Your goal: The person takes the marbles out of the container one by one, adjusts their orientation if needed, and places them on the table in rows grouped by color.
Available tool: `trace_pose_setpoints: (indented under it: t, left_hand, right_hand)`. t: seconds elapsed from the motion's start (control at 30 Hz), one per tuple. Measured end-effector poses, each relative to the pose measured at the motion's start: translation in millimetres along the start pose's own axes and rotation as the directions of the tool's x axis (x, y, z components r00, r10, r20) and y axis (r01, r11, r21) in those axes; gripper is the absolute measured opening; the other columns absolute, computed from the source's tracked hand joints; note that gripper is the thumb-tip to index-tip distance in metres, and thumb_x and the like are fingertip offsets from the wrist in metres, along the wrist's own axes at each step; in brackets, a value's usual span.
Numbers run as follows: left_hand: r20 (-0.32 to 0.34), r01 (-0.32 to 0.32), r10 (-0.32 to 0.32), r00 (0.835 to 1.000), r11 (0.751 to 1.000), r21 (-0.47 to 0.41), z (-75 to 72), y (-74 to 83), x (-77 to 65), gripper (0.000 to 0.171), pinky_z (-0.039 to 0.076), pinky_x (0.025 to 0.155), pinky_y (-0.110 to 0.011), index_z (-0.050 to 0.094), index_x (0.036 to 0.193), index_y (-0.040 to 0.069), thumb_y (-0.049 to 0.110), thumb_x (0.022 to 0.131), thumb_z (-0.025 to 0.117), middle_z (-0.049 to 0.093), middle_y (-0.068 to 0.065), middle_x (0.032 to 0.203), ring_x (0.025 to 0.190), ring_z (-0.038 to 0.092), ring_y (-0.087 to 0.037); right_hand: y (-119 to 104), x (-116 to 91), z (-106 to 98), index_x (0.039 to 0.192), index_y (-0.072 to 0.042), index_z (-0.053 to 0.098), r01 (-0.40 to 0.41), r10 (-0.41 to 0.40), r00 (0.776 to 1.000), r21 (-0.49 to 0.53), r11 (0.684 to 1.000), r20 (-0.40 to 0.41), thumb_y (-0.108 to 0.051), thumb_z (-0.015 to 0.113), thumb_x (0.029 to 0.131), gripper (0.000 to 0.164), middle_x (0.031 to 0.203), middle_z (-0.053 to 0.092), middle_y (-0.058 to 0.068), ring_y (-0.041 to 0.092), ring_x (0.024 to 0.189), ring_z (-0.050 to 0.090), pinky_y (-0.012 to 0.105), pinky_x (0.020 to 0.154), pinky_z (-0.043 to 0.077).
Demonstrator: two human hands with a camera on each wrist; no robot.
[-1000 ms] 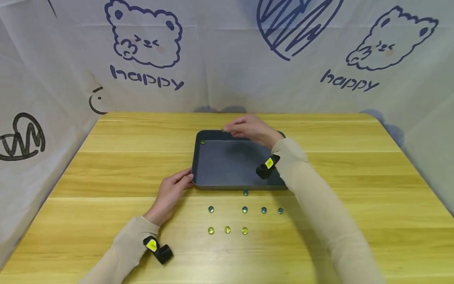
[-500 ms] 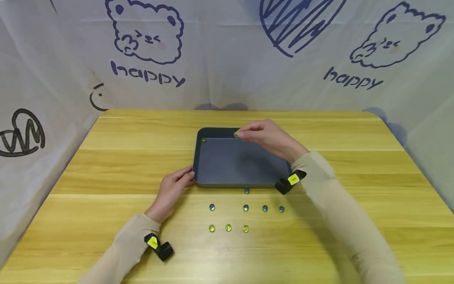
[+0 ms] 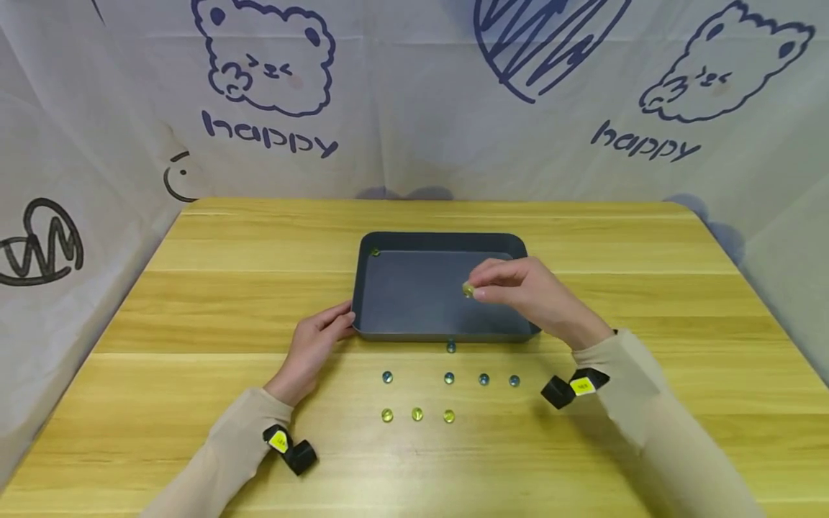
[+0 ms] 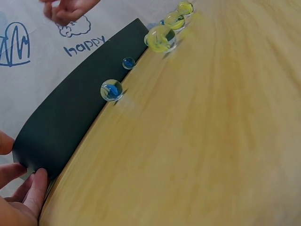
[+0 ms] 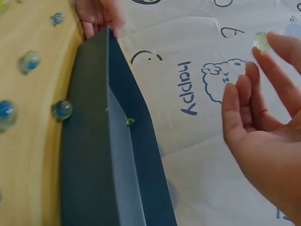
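My right hand (image 3: 524,295) pinches a yellow marble (image 3: 468,290) between thumb and index finger, above the right part of a dark grey tray (image 3: 414,337). In the right wrist view this marble (image 5: 261,41) shows at the fingertips, the other fingers loosely bent. My left hand (image 3: 311,352) grips the tray's near left corner, fingers and thumb against the wall in the left wrist view. Inside the tray, one yellow-green marble (image 3: 376,252) lies by the far left corner.
Several blue marbles lie in front of the tray; one blue marble (image 3: 451,347) is close against its front wall. Nearer me is a row of three yellow marbles (image 3: 417,414). A white cloth with drawings (image 3: 414,108) hangs behind the wooden table (image 3: 227,288).
My right hand has moved right and towards me from the tray's far edge, still pinching the yellow marble. The left hand stays at the tray corner. The marble inside has shifted slightly right.
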State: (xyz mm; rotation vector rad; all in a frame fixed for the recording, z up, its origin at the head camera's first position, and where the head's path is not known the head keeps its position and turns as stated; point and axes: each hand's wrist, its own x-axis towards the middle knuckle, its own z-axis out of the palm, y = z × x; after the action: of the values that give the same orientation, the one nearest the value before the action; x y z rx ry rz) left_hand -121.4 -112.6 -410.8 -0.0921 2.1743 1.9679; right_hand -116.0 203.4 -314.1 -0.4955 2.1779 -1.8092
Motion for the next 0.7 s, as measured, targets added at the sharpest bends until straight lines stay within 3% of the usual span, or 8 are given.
trace_pose_setpoints:
  t: [0.17, 0.37, 0.53, 0.7]
  left_hand:
    - [0.014, 0.011, -0.011, 1.0, 1.0, 0.006, -0.5, -0.5, -0.7, 0.041, 0.045, 0.1, -0.034, 0.052, 0.137, -0.001, 0.015, 0.099, 0.055, 0.051, -0.018, 0.138, 0.107, 0.063, -0.024]
    - [0.023, 0.021, -0.021, 1.0, 1.0, 0.01, -1.0, -0.4, -0.3, 0.042, 0.044, 0.101, -0.033, 0.051, 0.138, 0.0, 0.015, 0.099, 0.054, 0.051, -0.016, 0.139, 0.107, 0.062, -0.024]
    - [0.03, 0.018, -0.018, 0.999, 1.0, 0.016, -1.7, -0.4, 0.6, 0.043, 0.043, 0.102, -0.034, 0.05, 0.138, -0.001, 0.016, 0.099, 0.054, 0.05, -0.017, 0.14, 0.108, 0.062, -0.025]
    - [0.03, 0.027, -0.028, 0.999, 1.0, 0.013, -1.5, -0.8, 1.1, 0.043, 0.043, 0.102, -0.034, 0.05, 0.139, -0.001, 0.016, 0.099, 0.054, 0.05, -0.017, 0.14, 0.109, 0.062, -0.025]
  right_hand:
    - [6, -25, -1, 0.097, -0.013, 0.077, 0.149, -0.152, 0.986, 0.04, 0.988, 0.069, 0.003, 0.066, 0.088, 0.021, 0.104, 0.062, 0.007, 0.02, 0.097, 0.058, 0.027, 0.081, 0.054]
    - [18, -53, 1, 0.099, -0.003, 0.074, 0.334, -0.33, 0.933, 0.002, 0.943, 0.141, 0.013, 0.066, 0.084, 0.024, 0.101, 0.062, 0.007, 0.02, 0.095, 0.057, 0.028, 0.08, 0.053]
    - [32, -72, 7, 0.098, 0.006, 0.071, 0.355, -0.341, 0.927, -0.073, 0.932, 0.157, 0.016, 0.067, 0.08, 0.021, 0.101, 0.063, 0.008, 0.02, 0.095, 0.058, 0.028, 0.084, 0.053]
    - [44, -82, 11, 0.098, 0.004, 0.072, 0.333, -0.314, 0.931, -0.084, 0.939, 0.187, 0.016, 0.068, 0.08, 0.022, 0.1, 0.063, 0.009, 0.019, 0.094, 0.058, 0.027, 0.085, 0.052]
